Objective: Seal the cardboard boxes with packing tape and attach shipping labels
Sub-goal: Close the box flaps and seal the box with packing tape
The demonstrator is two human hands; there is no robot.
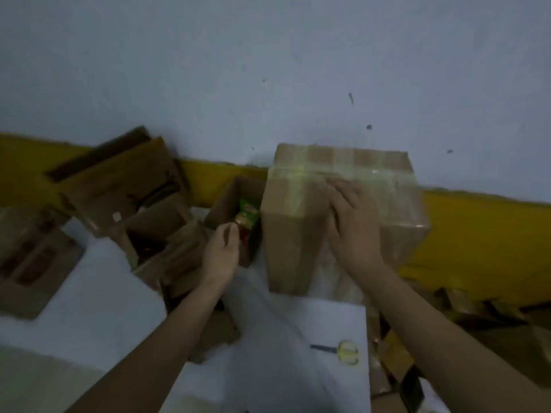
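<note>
A large cardboard box (292, 234) stands at the back of the white table, wrapped with bands of clear packing tape (301, 174) over its top. My right hand (351, 225) lies flat on the box's top and front edge, fingers spread and straight. Left of it is a smaller open box (226, 201) holding a green and red packet (247, 216). My left hand (222, 254) pinches the packet's lower end at the open box's mouth. No tape roll or shipping label is visible.
Yellow-handled scissors (343, 351) lie on the white table (104, 308) in front. Several open and flattened cardboard boxes (125, 186) crowd the left side, one flat piece (32, 263) at the far left. More cardboard (477, 317) is piled at the right below a yellow wall band.
</note>
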